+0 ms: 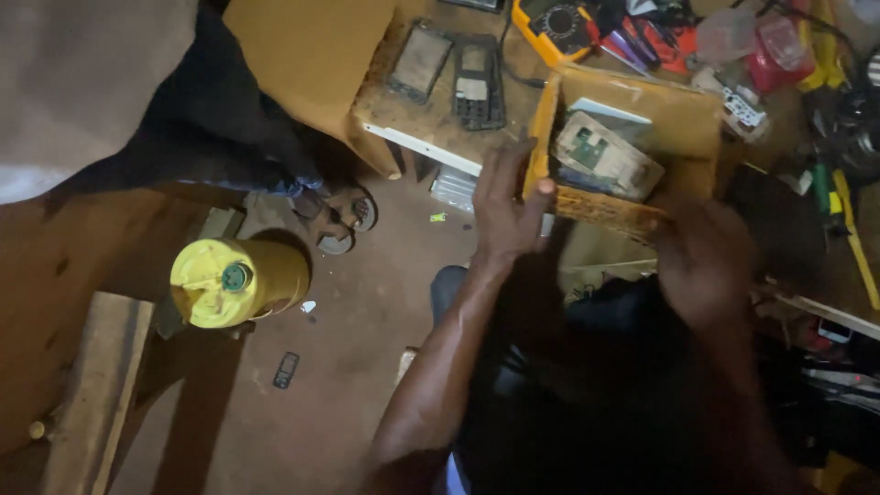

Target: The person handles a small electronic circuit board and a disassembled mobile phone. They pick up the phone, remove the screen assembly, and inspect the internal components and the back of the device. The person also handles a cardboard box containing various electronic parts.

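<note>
My left hand (506, 206) grips the left wall of a yellow-orange open box (683, 124), thumb over its rim. My right hand (701, 261) holds the box's near right corner, blurred by motion. Inside the box lie a circuit board with a green patch (605, 156) and a white flat piece (610, 110). The box is held tilted above my lap, next to the workbench.
A wooden workbench (412, 119) carries two opened phones (449, 69), a yellow multimeter (555, 27) and cluttered tools at right. A yellow jerrycan (238, 280) stands on the earthen floor, with a small phone (286, 369) and a sandalled foot of another person (344, 215) nearby.
</note>
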